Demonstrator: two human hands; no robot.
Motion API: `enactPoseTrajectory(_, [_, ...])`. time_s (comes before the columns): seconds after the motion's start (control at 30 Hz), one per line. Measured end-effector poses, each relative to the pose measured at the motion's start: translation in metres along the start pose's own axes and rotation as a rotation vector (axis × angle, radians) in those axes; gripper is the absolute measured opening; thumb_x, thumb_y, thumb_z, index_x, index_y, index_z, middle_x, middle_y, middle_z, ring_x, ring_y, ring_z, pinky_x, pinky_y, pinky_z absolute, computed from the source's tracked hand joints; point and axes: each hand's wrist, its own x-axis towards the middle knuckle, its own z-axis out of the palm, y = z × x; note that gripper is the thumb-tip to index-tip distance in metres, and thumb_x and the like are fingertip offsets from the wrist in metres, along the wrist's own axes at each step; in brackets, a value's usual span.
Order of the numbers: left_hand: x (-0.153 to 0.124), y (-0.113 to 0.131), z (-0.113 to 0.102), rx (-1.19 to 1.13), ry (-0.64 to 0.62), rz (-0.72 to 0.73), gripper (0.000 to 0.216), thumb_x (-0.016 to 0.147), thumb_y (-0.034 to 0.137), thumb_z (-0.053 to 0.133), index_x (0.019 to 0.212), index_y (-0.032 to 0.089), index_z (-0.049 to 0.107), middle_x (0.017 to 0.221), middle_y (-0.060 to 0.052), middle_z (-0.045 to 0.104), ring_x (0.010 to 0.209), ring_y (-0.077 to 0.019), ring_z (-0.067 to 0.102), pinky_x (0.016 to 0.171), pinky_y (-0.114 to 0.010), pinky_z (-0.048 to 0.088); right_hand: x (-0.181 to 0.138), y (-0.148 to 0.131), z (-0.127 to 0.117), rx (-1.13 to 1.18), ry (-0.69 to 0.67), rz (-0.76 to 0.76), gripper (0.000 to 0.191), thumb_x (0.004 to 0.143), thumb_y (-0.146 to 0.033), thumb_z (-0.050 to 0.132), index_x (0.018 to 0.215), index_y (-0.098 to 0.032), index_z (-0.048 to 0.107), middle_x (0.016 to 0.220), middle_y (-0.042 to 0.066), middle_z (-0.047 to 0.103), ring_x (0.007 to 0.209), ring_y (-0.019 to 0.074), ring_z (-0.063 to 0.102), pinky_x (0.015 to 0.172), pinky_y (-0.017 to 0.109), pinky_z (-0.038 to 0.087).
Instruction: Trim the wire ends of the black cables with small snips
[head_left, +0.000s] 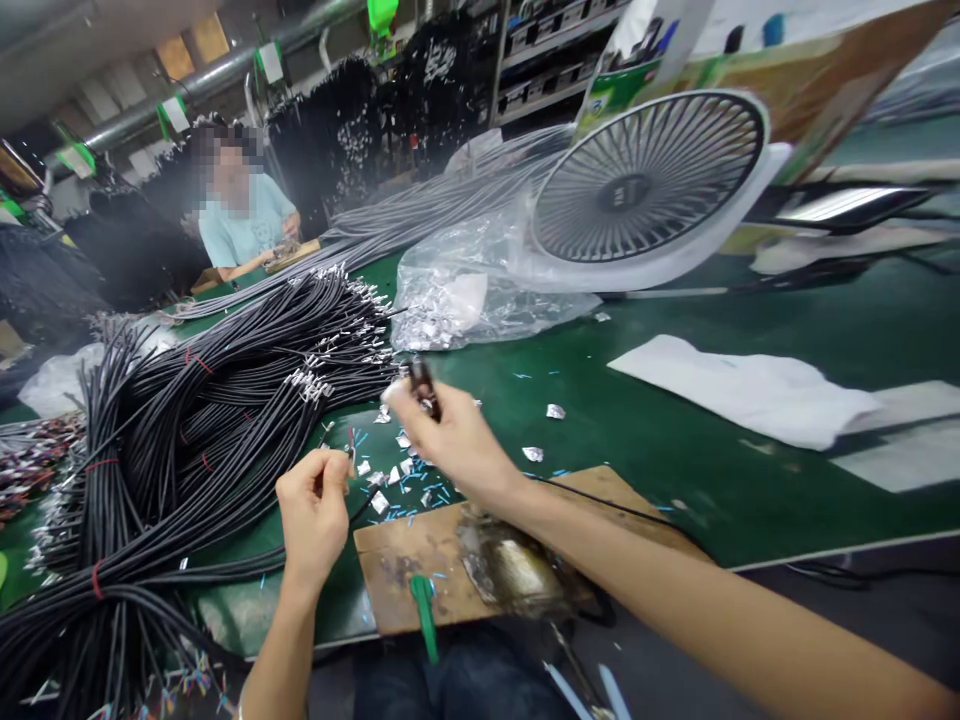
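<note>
My left hand (315, 510) is closed in a pinch round the end of a thin black cable (352, 447) with red and blue wires showing at its tip. My right hand (450, 435) is closed on a small dark tool or connector (422, 384), held just above and right of the left hand. Both hover over the green table (675, 440). Below them lie small silver foil scraps (390, 478) and blue wire clippings. A worn wooden board (427, 560) with a metal fixture (510, 570) sits at the table's near edge under my right forearm.
A big bundle of black cables (187, 450) with metal terminals fills the left. A clear plastic bag (465, 290), a white fan (649, 185) and white cloth (742, 390) lie to the right. Another person in a light blue shirt (244, 230) works at the far left.
</note>
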Motion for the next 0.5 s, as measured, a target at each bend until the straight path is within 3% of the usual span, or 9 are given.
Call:
enactPoseTrajectory(0.13, [0.001,0.002,-0.002,0.024,-0.003,0.026,0.027,0.082,0.027,0.050,0.058,0.017,0.056,0.051,0.004,0.048,0.048,-0.0083,0.042,0.045,-0.019,0.031,-0.003,-0.009,0.004,-0.079,-0.186,-0.006,0.031,0.072,-0.042,0.063,0.061,-0.017,0.048,0.058,-0.004,0.042,0.055,0.0095,0.038,0.053,0.024,0.030])
enactPoseTrajectory(0.27, [0.001,0.006,-0.002,0.063,-0.001,0.035,0.024,0.081,0.026,0.051,0.060,0.017,0.058,0.051,0.004,0.048,0.048,-0.0083,0.042,0.044,-0.018,0.031,-0.003,-0.012,0.005,-0.118,-0.207,0.041,0.020,0.075,-0.027,0.061,0.063,-0.017,0.048,0.057,-0.006,0.041,0.053,0.0077,0.036,0.051,0.022,0.029])
enactPoseTrajectory(0.5, [0.001,0.007,-0.001,0.107,0.012,0.005,0.025,0.081,0.028,0.051,0.061,0.016,0.060,0.050,0.004,0.049,0.047,-0.0085,0.043,0.045,-0.018,0.032,-0.001,-0.014,0.002,-0.194,-0.251,0.046,0.022,0.074,-0.019,0.064,0.061,-0.017,0.046,0.055,-0.007,0.041,0.052,0.0069,0.036,0.051,0.021,0.029])
